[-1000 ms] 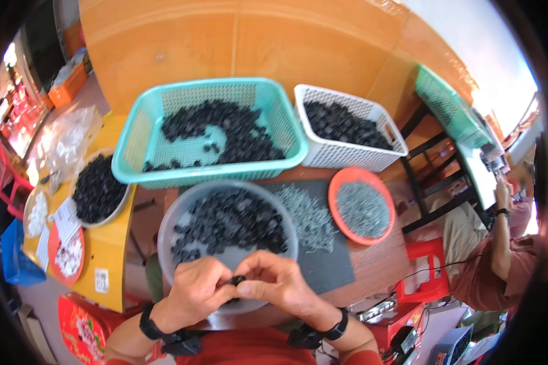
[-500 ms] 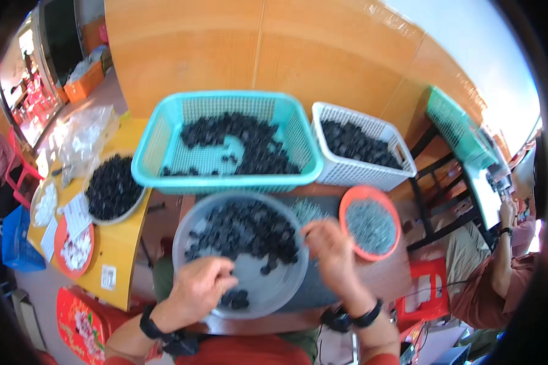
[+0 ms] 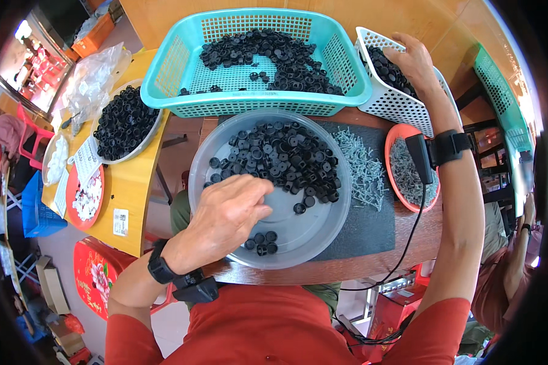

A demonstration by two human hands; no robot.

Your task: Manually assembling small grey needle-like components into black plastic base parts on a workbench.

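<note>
A wide translucent basin (image 3: 298,228) in front of me holds many small black round plastic caps (image 3: 274,149), and a few lie apart near its front rim. My left hand (image 3: 234,204) hangs over the basin's left side. Its fingers are curled in with the thumb close by; anything between them is hidden. My right arm reaches far forward, and my right hand (image 3: 415,61) is over the white basket (image 3: 402,109). Its thumb and forefinger stand apart, with nothing visible between them. Dark pieces (image 3: 388,70) fill that basket.
A turquoise basket (image 3: 256,102) of black caps stands behind the basin. Screws (image 3: 359,161) lie on a dark mat (image 3: 371,231), with more in a red-orange bowl (image 3: 429,207). On the left, a yellow table (image 3: 119,188) bears bowls. A cable (image 3: 402,258) hangs from my right wrist.
My right hand has moved from beside the basin forward and right, over the white basket. My left hand remains over the basin. The view has tilted down, showing more of my body.
</note>
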